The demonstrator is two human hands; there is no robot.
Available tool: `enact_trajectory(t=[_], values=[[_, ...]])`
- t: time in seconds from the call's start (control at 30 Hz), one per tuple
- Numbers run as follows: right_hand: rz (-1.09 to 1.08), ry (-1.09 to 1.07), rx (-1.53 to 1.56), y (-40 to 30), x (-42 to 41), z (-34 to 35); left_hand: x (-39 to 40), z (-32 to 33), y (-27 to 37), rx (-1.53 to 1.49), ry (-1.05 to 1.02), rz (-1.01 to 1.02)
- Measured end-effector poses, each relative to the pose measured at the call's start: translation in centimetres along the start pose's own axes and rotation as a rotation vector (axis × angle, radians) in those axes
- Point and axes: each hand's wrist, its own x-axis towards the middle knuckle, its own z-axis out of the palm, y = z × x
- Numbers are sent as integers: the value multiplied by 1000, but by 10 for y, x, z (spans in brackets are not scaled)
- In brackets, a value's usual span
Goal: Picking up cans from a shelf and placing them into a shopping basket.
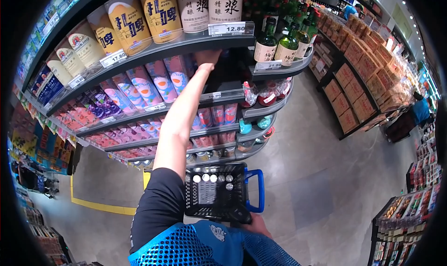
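My left hand [207,57] reaches into a dark gap on the shelf below the large beer cans, beside pink and blue peach-printed cans [173,76]. Its fingers are in shadow under the shelf above, so whether they hold anything is hidden. Low in the view, my right hand [257,225] is closed around a black object [241,214] at the near corner of a black plastic shopping basket [216,212]. Several cans [213,178] stand inside along the basket's far side, showing white and silver tops. The basket's blue handle [261,191] sticks out to the right.
Yellow beer cans [161,16] line the upper shelf, with green glass bottles [268,42] on its rounded end. Packaged goods fill a display rack [359,88] across the aisle. One person [352,10] is far off; another person [419,110] is at the right. Yellow tape [104,205] marks the floor.
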Motion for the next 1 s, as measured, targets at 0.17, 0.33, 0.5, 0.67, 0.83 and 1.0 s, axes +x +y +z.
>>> enact_trajectory(t=[0.17,0.33,0.5,0.67,0.83,1.0], values=[[62,-9,25,-6,-14,8,-46,-41,37,-142,84,-93],[-50,2,-162,4,-20,14,-83,-87,60,-291,-43,-103],[-100,14,-127,0,-16,15,-98,-126,73,-495,37,56],[-44,3,28,-28,-14,16,-116,-191,108,-284,38,129],[-8,-40,-1,-32,-15,23,-163,-269,118,-318,156,255],[-140,-28,147,-30,-6,26,-229,-332,88,-699,-1,-133]])
